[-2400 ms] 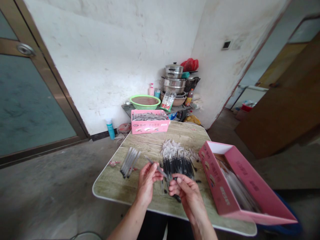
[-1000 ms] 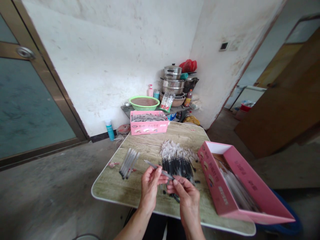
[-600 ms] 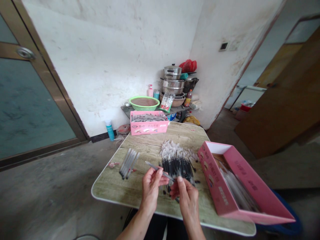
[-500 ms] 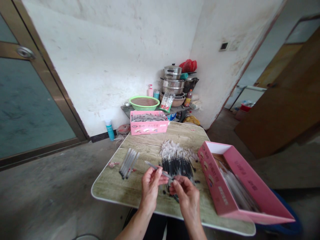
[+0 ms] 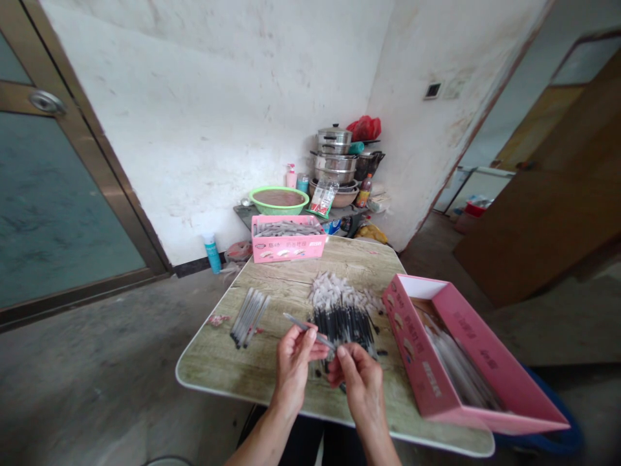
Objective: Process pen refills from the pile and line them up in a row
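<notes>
My left hand (image 5: pixel 295 355) is closed around the middle of a pen (image 5: pixel 299 323) with a grey see-through barrel, slanting over the table. My right hand (image 5: pixel 358 374) pinches the pen's near end; the fingertips cover that end, so any small part there is hidden. Just beyond my hands lies a pile of black refills (image 5: pixel 343 325), and behind them a heap of small whitish translucent pieces (image 5: pixel 330 290). To the left, several similar pens (image 5: pixel 250 316) lie side by side with their dark ends toward me.
A pink box (image 5: pixel 436 375) holding clear tubes stands at the table's right edge. Another pink box (image 5: pixel 288 249) full of pens is at the far edge of the wood-patterned table (image 5: pixel 218 369). Behind it are a green basin (image 5: pixel 279 208) and stacked pots (image 5: pixel 334 155).
My right hand has shifted slightly left, its fingertips pressed closer together at the pen's near end. My left hand keeps its hold on the pen, almost still.
</notes>
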A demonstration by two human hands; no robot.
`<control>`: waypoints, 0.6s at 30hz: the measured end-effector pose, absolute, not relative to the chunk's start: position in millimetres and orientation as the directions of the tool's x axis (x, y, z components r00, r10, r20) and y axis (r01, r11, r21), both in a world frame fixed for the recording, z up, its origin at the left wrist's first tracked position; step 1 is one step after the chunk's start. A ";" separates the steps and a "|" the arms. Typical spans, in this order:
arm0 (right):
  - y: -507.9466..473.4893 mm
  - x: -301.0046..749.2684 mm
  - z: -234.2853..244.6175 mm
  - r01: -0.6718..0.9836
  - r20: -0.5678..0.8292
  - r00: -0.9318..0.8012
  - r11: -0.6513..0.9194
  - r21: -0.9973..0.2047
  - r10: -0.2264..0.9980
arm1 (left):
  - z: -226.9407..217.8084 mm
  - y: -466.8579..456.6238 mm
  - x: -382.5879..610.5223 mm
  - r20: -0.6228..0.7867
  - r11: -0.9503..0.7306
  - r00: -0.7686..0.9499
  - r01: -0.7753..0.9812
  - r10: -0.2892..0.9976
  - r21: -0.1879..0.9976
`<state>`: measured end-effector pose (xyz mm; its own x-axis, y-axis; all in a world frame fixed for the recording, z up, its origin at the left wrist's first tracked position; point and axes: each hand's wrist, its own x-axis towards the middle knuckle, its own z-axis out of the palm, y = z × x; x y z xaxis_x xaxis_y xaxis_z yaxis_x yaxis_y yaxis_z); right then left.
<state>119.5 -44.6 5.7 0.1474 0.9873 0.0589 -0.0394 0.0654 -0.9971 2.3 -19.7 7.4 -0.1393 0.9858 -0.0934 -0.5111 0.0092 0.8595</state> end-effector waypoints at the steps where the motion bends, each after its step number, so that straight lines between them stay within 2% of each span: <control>1: -44.7 119.4 5.6 -0.033 0.036 0.150 0.042 -0.999 0.988 | 7.1 -19.7 2.3 -0.090 0.009 -0.134 -0.512 0.987 0.859; 4: -44.4 119.5 4.8 -0.062 -0.022 0.155 -0.013 -0.998 0.988 | 6.2 -19.4 1.9 -0.090 0.012 -0.131 -0.504 0.987 0.864; 8: -44.4 119.0 3.5 -0.132 0.022 0.132 0.039 -0.990 0.991 | 7.2 -19.2 1.3 -0.103 0.014 -0.153 -0.494 0.983 0.869; 14: -45.3 118.5 1.9 -0.150 -0.029 0.121 -0.010 -0.989 0.992 | 8.0 -18.8 0.9 -0.099 0.020 -0.131 -0.506 0.986 0.862; 18: -43.1 119.0 2.4 -0.193 0.010 0.121 0.033 -0.981 0.993 | 7.0 -17.0 -0.9 -0.103 0.012 -0.150 -0.510 0.983 0.860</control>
<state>119.0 -43.1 2.4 0.1212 0.9926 0.0098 -0.1927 0.0332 -0.9807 -0.9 -17.0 7.0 -0.1503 0.9832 -0.1031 -0.5095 0.0124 0.8604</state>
